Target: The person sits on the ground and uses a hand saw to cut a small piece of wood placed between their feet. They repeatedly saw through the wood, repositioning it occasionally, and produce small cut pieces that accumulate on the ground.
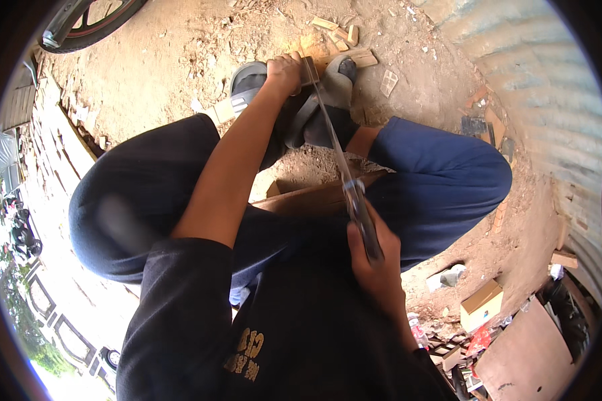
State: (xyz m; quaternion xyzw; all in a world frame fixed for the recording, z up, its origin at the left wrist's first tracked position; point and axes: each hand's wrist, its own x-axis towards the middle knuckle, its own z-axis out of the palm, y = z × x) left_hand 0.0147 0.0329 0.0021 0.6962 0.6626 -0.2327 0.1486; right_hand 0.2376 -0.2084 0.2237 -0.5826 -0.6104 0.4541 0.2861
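Observation:
My right hand (381, 257) is wrapped round the dark handle of a handsaw (334, 134), whose long narrow blade points away from me. The blade's far end meets a small brown block of wood (308, 69). Fingers closed, my left hand (285, 73) grips the wood just left of the blade. Beneath and beside it a pale wooden strip (362, 59) lies across the ground, running under my feet. My left sandal (247, 80) and my right foot (339, 90) in a grey sock flank the wood. My left hand hides part of it.
Short wood offcuts (339, 33) and sawdust lie beyond my feet. A wheel (90, 27) stands at the far left, and a corrugated metal wall (548, 87) curves along the right. At the lower right are a cardboard box (481, 305), a brown board (525, 351) and scrap.

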